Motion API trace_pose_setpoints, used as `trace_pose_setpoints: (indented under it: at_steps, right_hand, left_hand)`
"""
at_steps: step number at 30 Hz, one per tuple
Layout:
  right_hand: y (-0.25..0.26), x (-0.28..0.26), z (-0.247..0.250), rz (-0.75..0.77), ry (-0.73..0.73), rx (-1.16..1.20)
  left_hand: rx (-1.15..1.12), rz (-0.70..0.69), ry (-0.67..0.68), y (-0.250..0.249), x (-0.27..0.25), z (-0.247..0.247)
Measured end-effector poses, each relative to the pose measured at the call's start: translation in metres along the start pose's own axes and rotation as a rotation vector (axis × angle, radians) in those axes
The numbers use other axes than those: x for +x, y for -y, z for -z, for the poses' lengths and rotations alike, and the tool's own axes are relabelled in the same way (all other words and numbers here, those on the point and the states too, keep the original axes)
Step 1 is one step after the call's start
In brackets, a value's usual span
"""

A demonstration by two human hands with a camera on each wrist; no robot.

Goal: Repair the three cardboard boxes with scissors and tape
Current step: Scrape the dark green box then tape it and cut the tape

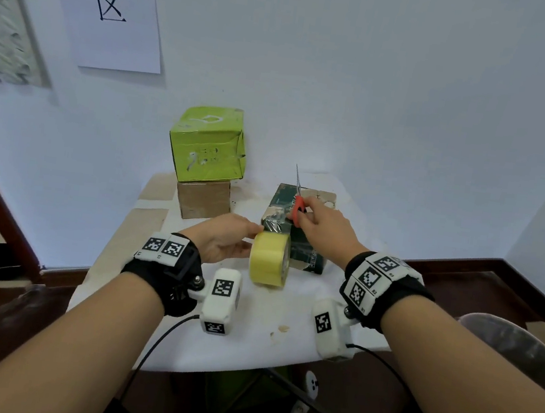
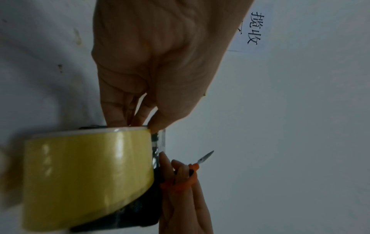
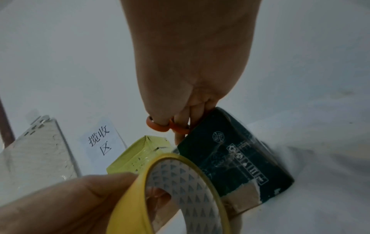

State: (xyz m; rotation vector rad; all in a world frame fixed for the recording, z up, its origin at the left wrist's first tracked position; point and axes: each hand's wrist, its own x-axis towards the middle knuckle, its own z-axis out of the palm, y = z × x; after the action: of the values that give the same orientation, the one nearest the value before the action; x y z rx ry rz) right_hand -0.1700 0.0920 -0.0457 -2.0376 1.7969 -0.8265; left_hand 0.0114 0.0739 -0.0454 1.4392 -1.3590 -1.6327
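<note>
Head view: left hand (image 1: 225, 240) gripping a yellow tape roll (image 1: 269, 260) held on edge just above the white table (image 1: 175, 342), against the near end of a dark green box (image 1: 298, 240). Right hand (image 1: 325, 228) over that box, fingers through the red handles of scissors (image 1: 297, 199) — blades closed, pointing up. Further back, a lime-green box (image 1: 208, 145) stacked on a plain brown box (image 1: 203, 199).

Left wrist view: fingers (image 2: 112, 110) curled into the roll's core, thumb on its rim; clear tape stretched from roll to dark box; scissors beyond.

Right wrist view: thumb and a finger hooked in the orange-red loops; remaining fingers (image 3: 179, 138) touching the dark box — torn cardboard exposed at its lower corner.
</note>
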Motion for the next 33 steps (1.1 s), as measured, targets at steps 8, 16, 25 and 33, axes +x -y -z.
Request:
trace_pose_setpoints:
  at_steps: [8,16,25,33]
  right_hand:
    - [0.004,0.001,-0.003,-0.029,-0.008,-0.077]
    - [0.009,-0.005,-0.003,-0.043,0.002,-0.095]
    - [0.008,-0.005,-0.006,-0.048,-0.011,-0.095]
    - [0.007,-0.003,-0.008,-0.043,-0.015,-0.095]
  left_hand:
    - [0.004,-0.027,0.022,0.010,-0.001,-0.003]
    - [0.008,-0.013,0.017,0.008,-0.007,-0.007]
    - [0.006,-0.016,0.003,0.006,-0.003,-0.007]
    - [0.083,0.027,0.029,0.024,0.002,-0.016]
